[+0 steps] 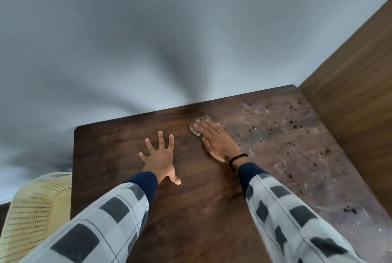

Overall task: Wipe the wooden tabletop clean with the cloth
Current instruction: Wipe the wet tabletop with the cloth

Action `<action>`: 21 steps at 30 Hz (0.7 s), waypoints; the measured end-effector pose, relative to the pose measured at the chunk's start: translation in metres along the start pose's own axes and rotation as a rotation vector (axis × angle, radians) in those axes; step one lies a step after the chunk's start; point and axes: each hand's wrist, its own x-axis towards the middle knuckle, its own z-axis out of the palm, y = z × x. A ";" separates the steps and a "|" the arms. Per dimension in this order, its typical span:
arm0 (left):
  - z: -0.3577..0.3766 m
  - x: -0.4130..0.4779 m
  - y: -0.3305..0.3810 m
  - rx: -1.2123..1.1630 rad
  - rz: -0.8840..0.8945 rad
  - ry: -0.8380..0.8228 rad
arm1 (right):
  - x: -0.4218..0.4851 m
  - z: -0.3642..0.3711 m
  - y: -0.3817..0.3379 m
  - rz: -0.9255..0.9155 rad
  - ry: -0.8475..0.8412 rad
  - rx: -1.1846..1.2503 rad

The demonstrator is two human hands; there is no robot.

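Checked sleeves (101, 220) nearest, reaching out over wooden tabletop (118, 141). Left hand (159, 157) flat on bare wood, fingers spread wide, holding nothing. Right hand (215, 139) flat too, fingers straight and together, pressing down on cloth (195, 128) toward far edge, mid-table. Cloth bunched, mostly hidden, peeking out leftward past fingertips; long axis impossible to tell. Dark spots (294, 127) and pale smears just right of it.

The person is wearing a pale grey top (101, 216) checked with dark grey squares and thin dark lines down both arms, navy cuffs (146, 182) are peeking out just behind the left hand (160, 158) and right hand (214, 137), and a thin black band (237, 158) is circling the right wrist.
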 end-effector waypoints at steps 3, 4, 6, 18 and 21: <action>0.000 -0.001 0.000 -0.010 0.002 0.000 | 0.033 -0.010 0.000 0.213 0.074 0.070; 0.000 -0.001 -0.001 -0.007 0.002 -0.002 | 0.037 -0.007 -0.007 0.245 0.091 0.089; 0.000 -0.001 -0.001 0.000 0.003 -0.012 | 0.028 0.006 -0.020 0.144 0.070 0.071; -0.002 -0.001 0.001 0.004 0.000 -0.016 | 0.026 0.010 -0.027 0.083 0.080 0.089; -0.005 -0.002 0.002 -0.004 -0.007 -0.015 | 0.028 -0.002 0.000 -0.022 0.028 0.021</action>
